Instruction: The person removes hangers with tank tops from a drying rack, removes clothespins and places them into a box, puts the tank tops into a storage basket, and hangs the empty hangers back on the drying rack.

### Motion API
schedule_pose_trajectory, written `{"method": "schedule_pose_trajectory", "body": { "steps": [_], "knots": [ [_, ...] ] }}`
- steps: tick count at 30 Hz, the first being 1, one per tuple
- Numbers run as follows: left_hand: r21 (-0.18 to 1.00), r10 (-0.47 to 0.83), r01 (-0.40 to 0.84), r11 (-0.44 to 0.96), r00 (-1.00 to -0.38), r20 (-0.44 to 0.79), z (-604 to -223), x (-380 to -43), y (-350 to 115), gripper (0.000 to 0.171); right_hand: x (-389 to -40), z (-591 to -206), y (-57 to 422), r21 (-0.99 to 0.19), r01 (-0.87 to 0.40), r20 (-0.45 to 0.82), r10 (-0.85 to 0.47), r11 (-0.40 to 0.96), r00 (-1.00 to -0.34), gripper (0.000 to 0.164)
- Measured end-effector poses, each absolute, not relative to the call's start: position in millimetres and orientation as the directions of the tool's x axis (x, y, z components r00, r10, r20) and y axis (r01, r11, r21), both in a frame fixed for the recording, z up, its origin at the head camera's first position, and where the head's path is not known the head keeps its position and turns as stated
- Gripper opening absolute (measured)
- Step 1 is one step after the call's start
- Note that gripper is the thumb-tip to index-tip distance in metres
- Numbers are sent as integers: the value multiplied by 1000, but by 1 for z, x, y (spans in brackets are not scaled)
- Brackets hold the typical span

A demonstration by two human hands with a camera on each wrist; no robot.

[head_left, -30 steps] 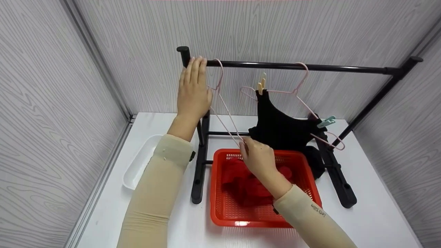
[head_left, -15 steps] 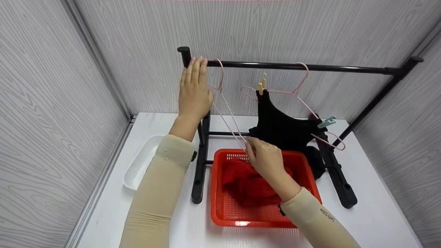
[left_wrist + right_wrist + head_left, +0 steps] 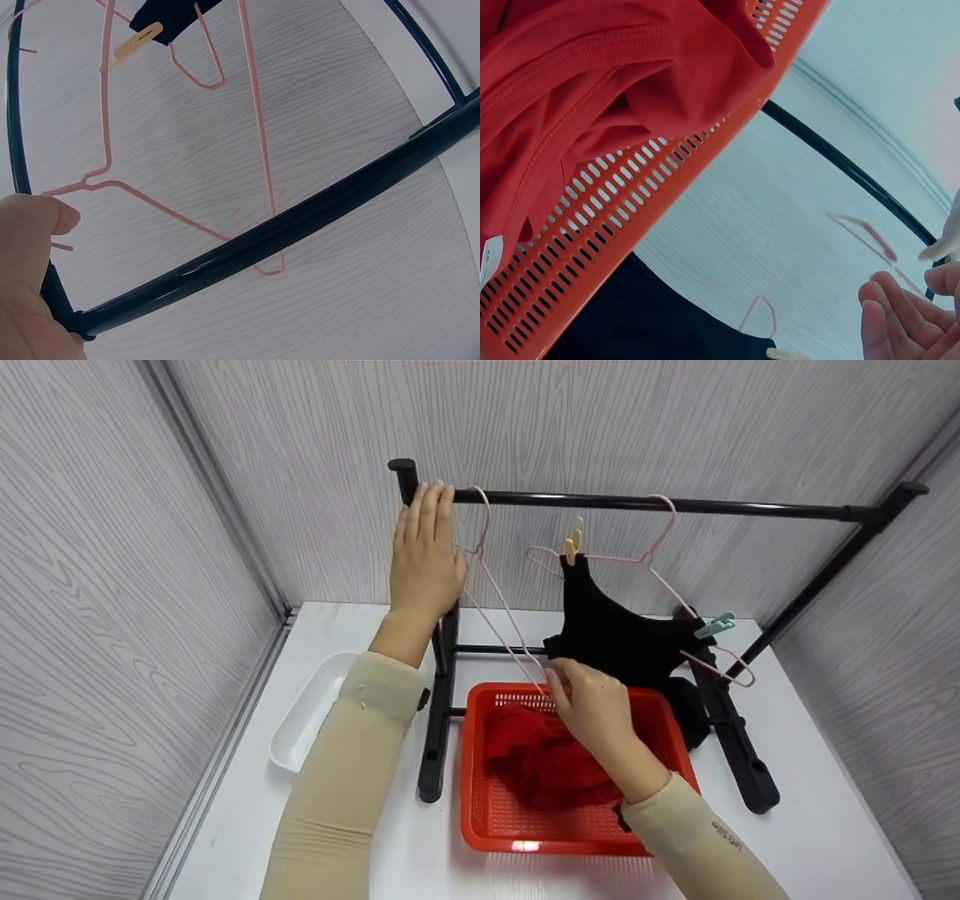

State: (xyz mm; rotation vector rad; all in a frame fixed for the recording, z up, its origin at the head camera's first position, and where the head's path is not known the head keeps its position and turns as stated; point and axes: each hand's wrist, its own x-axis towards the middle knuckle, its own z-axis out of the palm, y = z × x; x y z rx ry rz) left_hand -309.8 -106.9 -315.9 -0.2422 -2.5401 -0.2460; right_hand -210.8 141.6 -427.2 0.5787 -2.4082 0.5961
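In the head view my left hand (image 3: 426,551) rests on the left end of the black rail (image 3: 570,500), fingers straight across it. Its thumb (image 3: 66,220) sits near the hanger's hook in the left wrist view. A bare pink wire hanger (image 3: 510,616) hangs beside this hand, slanting down to the right. My right hand (image 3: 596,701) pinches the hanger's lower end above the basket. In the right wrist view the fingers (image 3: 885,315) are curled, with the hanger passing behind them. Farther right, a black garment (image 3: 622,630) hangs on a second pink hanger (image 3: 660,540).
A yellow clothes peg (image 3: 572,547) and a teal clothes peg (image 3: 716,625) clip the black garment. Beneath stands a red perforated basket (image 3: 469,780) holding red cloth (image 3: 540,761). A white tray (image 3: 311,701) lies left, partly behind the left sleeve. The rack's feet (image 3: 431,765) flank the basket.
My right hand has moved a little right and down, and the bare hanger's lower end has swung with it. The left hand stays at the rail's left end.
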Motion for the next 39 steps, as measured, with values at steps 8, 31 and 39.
{"method": "schedule_pose_trajectory", "body": {
  "steps": [8,31,39],
  "knots": [
    [126,130,240,963,-817,561,-315,-310,-103,80,-209,-420,161,-311,-526,664,-215,792,-716,18],
    [128,181,292,948,-822,540,-312,-303,-111,76,-209,-410,190,-302,-501,680,-185,811,-710,18],
    [157,206,342,927,-811,548,-312,-297,-112,73,-211,-408,197,-302,-494,681,-178,816,-710,20]
  ]
}}
